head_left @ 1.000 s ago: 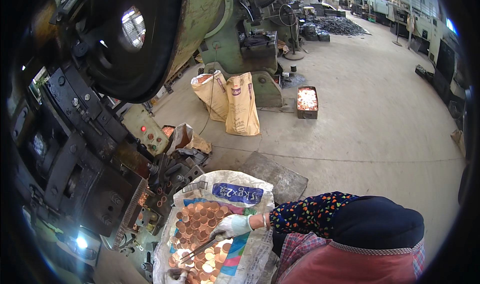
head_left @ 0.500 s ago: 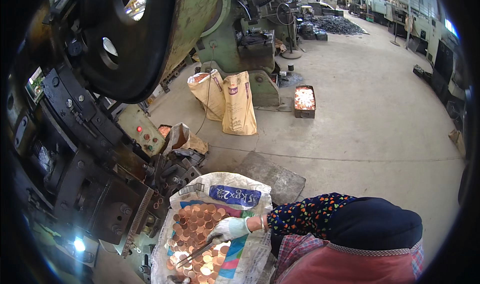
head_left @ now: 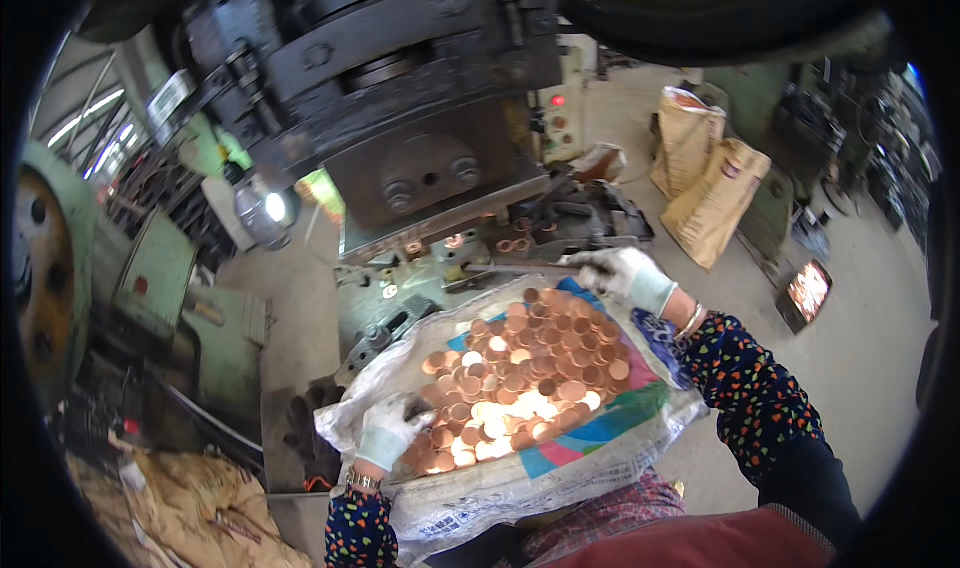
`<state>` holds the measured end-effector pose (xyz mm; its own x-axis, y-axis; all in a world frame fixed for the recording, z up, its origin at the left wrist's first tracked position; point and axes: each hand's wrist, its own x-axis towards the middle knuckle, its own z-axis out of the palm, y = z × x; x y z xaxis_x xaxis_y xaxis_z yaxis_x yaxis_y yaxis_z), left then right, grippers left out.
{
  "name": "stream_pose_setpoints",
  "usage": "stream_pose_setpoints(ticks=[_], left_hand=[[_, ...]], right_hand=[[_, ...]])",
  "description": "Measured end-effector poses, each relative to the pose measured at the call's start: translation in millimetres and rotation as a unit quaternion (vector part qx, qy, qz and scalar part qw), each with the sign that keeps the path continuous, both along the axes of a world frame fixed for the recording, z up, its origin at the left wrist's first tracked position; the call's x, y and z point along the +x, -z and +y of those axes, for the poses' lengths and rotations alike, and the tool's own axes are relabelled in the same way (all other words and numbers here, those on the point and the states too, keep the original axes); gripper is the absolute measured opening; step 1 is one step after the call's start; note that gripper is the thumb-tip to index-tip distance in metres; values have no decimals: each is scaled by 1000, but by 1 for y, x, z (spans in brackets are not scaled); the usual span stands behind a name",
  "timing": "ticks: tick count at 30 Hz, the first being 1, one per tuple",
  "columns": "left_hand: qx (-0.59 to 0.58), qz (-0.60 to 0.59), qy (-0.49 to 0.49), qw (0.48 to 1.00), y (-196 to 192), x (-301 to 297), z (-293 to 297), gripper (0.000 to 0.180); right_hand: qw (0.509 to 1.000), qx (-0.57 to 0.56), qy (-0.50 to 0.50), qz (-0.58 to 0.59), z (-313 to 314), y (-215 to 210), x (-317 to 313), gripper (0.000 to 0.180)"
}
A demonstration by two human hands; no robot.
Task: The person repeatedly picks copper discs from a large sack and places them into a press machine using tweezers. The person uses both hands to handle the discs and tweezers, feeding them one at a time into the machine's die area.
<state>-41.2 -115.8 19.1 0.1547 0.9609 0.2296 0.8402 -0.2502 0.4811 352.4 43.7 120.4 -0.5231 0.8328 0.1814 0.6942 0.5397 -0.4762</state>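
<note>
My right hand [head_left: 628, 276], in a pale work glove, pinches the near end of the long metal tongs [head_left: 522, 267] between thumb and fingers. The tongs point left across the far edge of the sack [head_left: 475, 500], their tip close to the dark press [head_left: 425, 163]. Spread over the sack is the heap of copper discs [head_left: 560, 348], overlapping one another, brightest where the light falls on the nearer part.

My left hand [head_left: 392, 430], gloved too, is at the heap's left edge, its fingers bent and touching the discs; I cannot tell whether they pinch one. A metal band [head_left: 362, 480] circles my left wrist and a bracelet [head_left: 690, 321] my right, above dark sleeves with a bright heart pattern.

Just below the press lie a few copper rings [head_left: 515, 245]. A lit lamp [head_left: 272, 208] shines to its left. Off to the right, two brown paper sacks [head_left: 715, 193] stand on the floor [head_left: 690, 478], and near them sits a dark box [head_left: 797, 318] of shiny copper pieces.
</note>
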Motion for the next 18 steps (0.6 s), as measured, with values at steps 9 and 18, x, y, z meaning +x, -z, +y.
stream_pose_setpoints(ticks=[9, 18], left_hand=[[23, -172, 0, 985, -48, 1, 49, 17], [101, -397, -119, 905, -18, 35, 190, 18]], right_hand=[[933, 298, -5, -201, 62, -14, -52, 29], [961, 262, 31, -86, 78, 1, -35, 31]])
